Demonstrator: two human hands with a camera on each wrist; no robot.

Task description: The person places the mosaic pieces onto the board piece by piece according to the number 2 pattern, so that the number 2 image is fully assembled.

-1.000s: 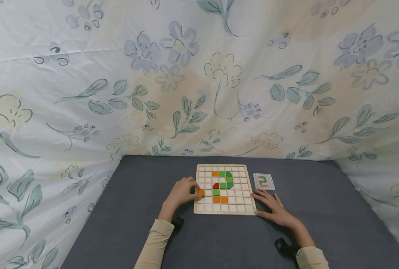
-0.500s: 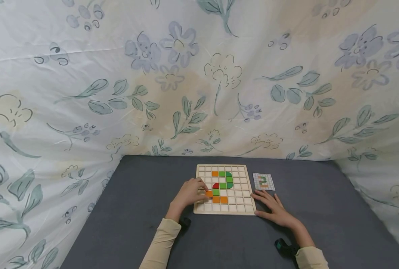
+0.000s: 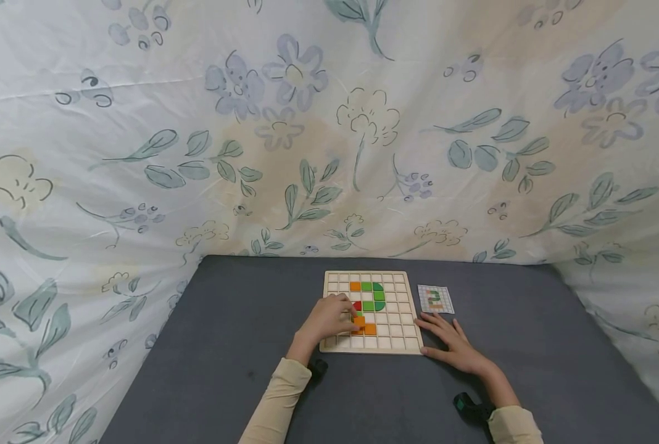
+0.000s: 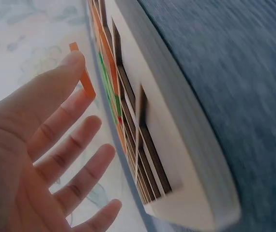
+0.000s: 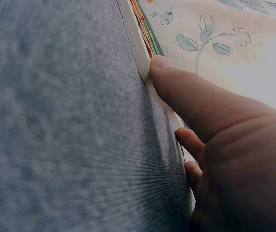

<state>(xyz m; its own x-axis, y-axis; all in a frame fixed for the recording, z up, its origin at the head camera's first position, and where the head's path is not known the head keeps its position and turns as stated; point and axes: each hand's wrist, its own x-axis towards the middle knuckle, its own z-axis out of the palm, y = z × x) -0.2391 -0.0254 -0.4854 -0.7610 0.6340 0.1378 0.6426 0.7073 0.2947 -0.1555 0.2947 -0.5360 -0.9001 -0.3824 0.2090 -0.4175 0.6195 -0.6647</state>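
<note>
My left hand [image 3: 329, 317] pinches an orange square tile [image 4: 83, 72] between thumb and forefinger, while its other fingers are spread. In the head view this tile is held above the lower left part of a wooden grid board [image 3: 398, 342], overlapping a green tile and an orange one. Orange, green and red tiles lie in the board's cells, some square and some with a rounded corner, such as the green square tile [image 3: 379, 296]. My right hand [image 3: 454, 346] rests at the board's right edge, its thumb [image 5: 186, 92] and fingertips touching the rim.
A small printed card [image 3: 435, 300] with a coloured grid pattern lies right of the board, just beyond my right fingers. Dark grey cloth [image 3: 240, 290] covers the table. Behind it and at the sides hangs a floral curtain [image 3: 307, 185].
The left hand has carried the orange tile rightward, from the board's left edge to over the tiles at lower left. The right hand stays at the board's edge.
</note>
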